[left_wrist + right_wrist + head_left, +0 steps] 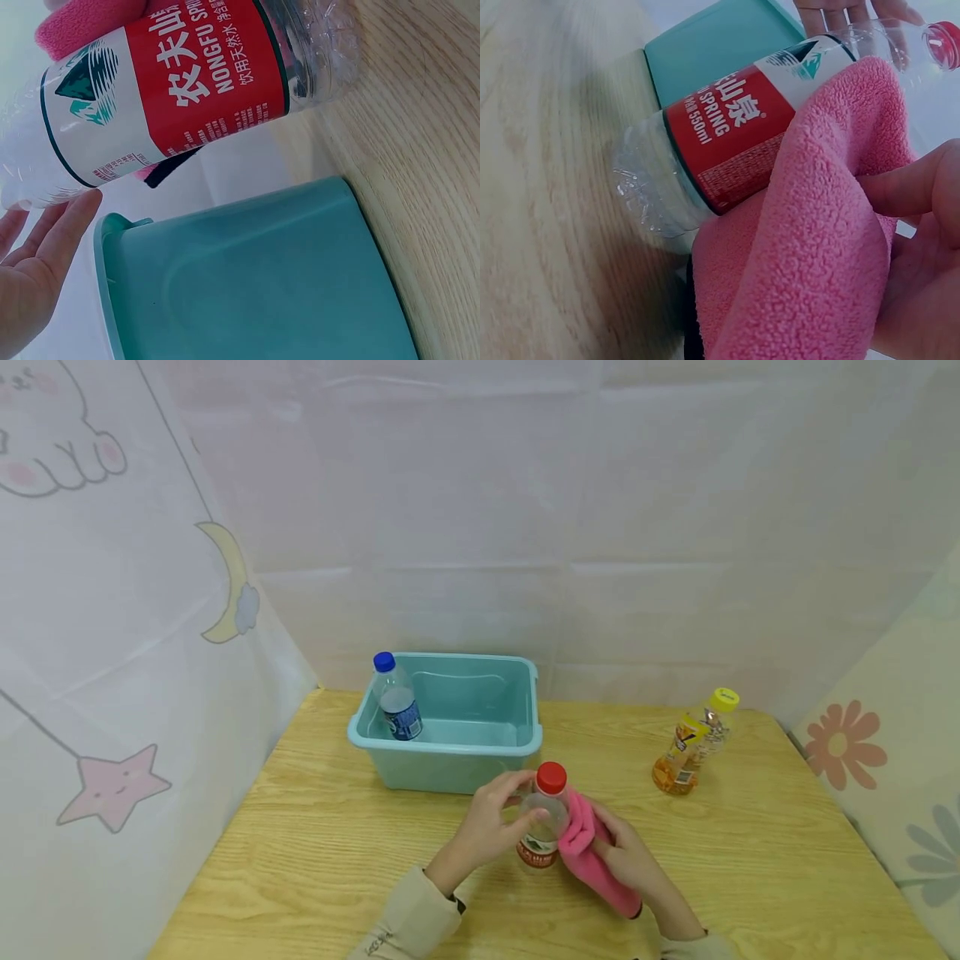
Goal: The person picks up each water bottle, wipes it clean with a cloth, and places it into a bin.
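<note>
One bottle (180, 97), clear plastic, red cap (551, 778)

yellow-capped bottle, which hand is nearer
Right. The right hand is in front and left of the yellow-capped bottle; the left hand is farther left, at the red-capped bottle.

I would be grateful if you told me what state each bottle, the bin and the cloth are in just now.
Red-capped bottle: capped, labelled, roughly upright, held near its top by the left hand.
Pink cloth: folded over, held by the right hand against that bottle's side.
Blue-capped bottle: capped, standing inside the bin.
Yellow-capped bottle: capped, standing on the table.
Bin: upright, uncovered.
</note>
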`<action>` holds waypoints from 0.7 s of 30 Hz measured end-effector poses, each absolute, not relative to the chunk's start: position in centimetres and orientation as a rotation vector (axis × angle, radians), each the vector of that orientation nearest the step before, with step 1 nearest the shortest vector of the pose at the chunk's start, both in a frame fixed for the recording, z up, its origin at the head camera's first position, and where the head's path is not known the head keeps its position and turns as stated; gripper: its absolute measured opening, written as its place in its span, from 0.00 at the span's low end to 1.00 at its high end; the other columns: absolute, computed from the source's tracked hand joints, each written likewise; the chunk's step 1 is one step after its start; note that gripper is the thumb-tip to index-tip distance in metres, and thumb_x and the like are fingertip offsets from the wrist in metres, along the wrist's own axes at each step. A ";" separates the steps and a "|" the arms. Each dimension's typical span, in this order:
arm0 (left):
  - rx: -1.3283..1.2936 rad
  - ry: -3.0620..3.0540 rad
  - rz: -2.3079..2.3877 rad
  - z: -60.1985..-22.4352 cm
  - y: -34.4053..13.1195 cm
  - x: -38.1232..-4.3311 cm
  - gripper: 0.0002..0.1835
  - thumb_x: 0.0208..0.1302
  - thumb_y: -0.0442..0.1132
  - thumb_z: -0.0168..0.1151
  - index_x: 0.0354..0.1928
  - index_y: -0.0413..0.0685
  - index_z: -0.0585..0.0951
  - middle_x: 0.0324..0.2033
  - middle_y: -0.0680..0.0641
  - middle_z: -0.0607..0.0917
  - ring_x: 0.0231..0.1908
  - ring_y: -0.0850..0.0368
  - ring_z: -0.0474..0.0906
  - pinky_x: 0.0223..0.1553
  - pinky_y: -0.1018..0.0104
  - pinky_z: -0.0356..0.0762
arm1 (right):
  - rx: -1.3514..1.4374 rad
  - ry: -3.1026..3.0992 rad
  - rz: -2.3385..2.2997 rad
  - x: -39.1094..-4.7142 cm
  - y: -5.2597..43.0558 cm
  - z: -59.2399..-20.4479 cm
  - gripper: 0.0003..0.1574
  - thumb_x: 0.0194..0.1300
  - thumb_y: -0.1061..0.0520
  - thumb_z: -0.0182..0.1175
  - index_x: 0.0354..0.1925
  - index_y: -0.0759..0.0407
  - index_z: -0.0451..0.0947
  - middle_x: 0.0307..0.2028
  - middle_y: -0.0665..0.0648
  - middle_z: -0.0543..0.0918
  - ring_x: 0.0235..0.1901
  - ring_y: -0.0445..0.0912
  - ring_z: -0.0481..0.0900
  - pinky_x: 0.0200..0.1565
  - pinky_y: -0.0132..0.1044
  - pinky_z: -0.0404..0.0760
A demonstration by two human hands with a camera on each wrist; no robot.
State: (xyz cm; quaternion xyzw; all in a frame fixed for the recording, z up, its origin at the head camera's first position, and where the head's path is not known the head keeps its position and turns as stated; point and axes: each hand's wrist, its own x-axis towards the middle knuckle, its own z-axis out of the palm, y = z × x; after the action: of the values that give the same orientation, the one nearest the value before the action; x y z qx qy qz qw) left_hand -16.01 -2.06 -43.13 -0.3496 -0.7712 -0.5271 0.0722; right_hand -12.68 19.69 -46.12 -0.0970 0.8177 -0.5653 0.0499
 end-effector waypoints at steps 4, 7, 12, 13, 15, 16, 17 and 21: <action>-1.051 -2.310 -1.571 -43.2 -2.1 -16.0 0.21 0.59 0.39 0.62 0.53 0.39 0.72 0.41 0.40 0.77 0.42 0.47 0.74 0.45 0.66 0.77 | -0.311 2.493 -1.713 -12.8 19.7 -46.5 0.30 0.61 0.74 0.48 0.63 0.70 0.60 0.59 0.70 0.66 0.59 0.60 0.61 0.53 0.28 0.65; -1.054 -2.300 -1.568 -43.3 -2.1 -16.1 0.21 0.60 0.39 0.61 0.53 0.40 0.73 0.42 0.42 0.77 0.43 0.48 0.74 0.44 0.65 0.78 | -0.300 2.501 -1.697 -12.9 19.6 -46.7 0.30 0.60 0.74 0.48 0.62 0.71 0.60 0.58 0.69 0.67 0.59 0.59 0.61 0.55 0.31 0.66; -1.044 -2.292 -1.582 -43.4 -2.1 -16.2 0.20 0.60 0.39 0.61 0.54 0.41 0.73 0.42 0.44 0.77 0.43 0.47 0.75 0.44 0.62 0.78 | -0.263 2.502 -1.684 -13.0 19.5 -47.2 0.29 0.61 0.74 0.48 0.62 0.72 0.61 0.58 0.70 0.67 0.60 0.59 0.61 0.59 0.43 0.64; -1.039 -2.295 -1.584 -43.4 -2.1 -16.1 0.20 0.60 0.39 0.61 0.54 0.41 0.73 0.42 0.44 0.77 0.43 0.48 0.75 0.44 0.62 0.78 | -0.262 2.499 -1.685 -13.0 19.4 -47.3 0.29 0.61 0.74 0.48 0.62 0.72 0.60 0.58 0.70 0.67 0.60 0.59 0.61 0.59 0.44 0.63; -1.033 -2.301 -1.585 -43.4 -2.0 -16.1 0.21 0.60 0.40 0.61 0.54 0.41 0.73 0.42 0.45 0.77 0.43 0.47 0.75 0.44 0.63 0.78 | -0.249 2.487 -1.697 -12.9 19.4 -47.5 0.30 0.61 0.74 0.48 0.62 0.71 0.61 0.58 0.70 0.67 0.60 0.58 0.61 0.59 0.42 0.63; -1.030 -2.304 -1.586 -43.4 -2.0 -16.0 0.21 0.60 0.40 0.61 0.54 0.40 0.73 0.42 0.45 0.77 0.44 0.47 0.75 0.44 0.63 0.78 | -0.245 2.481 -1.700 -12.9 19.4 -47.5 0.30 0.60 0.74 0.48 0.62 0.71 0.61 0.59 0.69 0.67 0.60 0.58 0.61 0.58 0.41 0.64; -1.028 -2.307 -1.587 -43.4 -2.0 -16.0 0.21 0.60 0.41 0.61 0.54 0.40 0.73 0.42 0.46 0.77 0.44 0.47 0.75 0.45 0.64 0.77 | -0.244 2.474 -1.705 -12.9 19.4 -47.6 0.30 0.60 0.74 0.48 0.62 0.71 0.60 0.59 0.69 0.67 0.60 0.58 0.61 0.58 0.40 0.64; -1.036 -2.308 -1.590 -43.3 -2.0 -16.0 0.22 0.61 0.41 0.60 0.54 0.38 0.72 0.44 0.43 0.77 0.45 0.47 0.75 0.45 0.63 0.77 | -0.231 2.473 -1.705 -12.8 19.5 -47.6 0.30 0.61 0.73 0.48 0.62 0.71 0.60 0.59 0.69 0.66 0.60 0.59 0.61 0.59 0.46 0.64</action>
State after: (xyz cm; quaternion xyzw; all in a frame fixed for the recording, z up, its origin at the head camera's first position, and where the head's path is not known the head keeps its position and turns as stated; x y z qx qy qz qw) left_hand -15.95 -2.03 -43.32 -0.3456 -0.7701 -0.5307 0.0769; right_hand -12.83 19.48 -47.60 -0.0765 0.8192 -0.5647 0.0646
